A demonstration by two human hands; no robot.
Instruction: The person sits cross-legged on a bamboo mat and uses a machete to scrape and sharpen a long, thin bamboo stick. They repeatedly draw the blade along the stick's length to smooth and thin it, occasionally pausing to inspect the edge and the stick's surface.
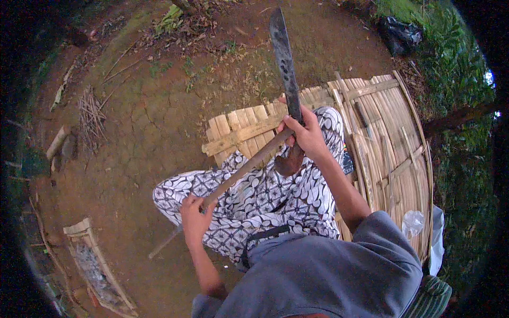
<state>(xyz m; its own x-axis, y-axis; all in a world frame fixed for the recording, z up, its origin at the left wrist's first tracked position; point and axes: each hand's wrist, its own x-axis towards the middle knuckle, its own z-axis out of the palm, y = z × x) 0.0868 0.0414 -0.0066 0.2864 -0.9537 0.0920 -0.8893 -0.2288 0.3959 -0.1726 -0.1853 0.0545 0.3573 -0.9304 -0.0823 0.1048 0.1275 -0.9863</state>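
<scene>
With our right hand point(307, 137) clamped on the machete point(286, 79) and left hand point(195, 214) gripping the stick point(241, 172) across our patterned lap point(265, 199), a slipping blade could cut that lap.

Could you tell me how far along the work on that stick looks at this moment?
Finished signs are few: only loose twigs lie on the ground. In hand: the left hand grips the long stick while the right hand holds the machete against its upper end. The stick looks whole and untrimmed.

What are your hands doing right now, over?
Left hand grips stick. Right hand holds machete, blade on stick. Patterned trousers just beneath.
</scene>
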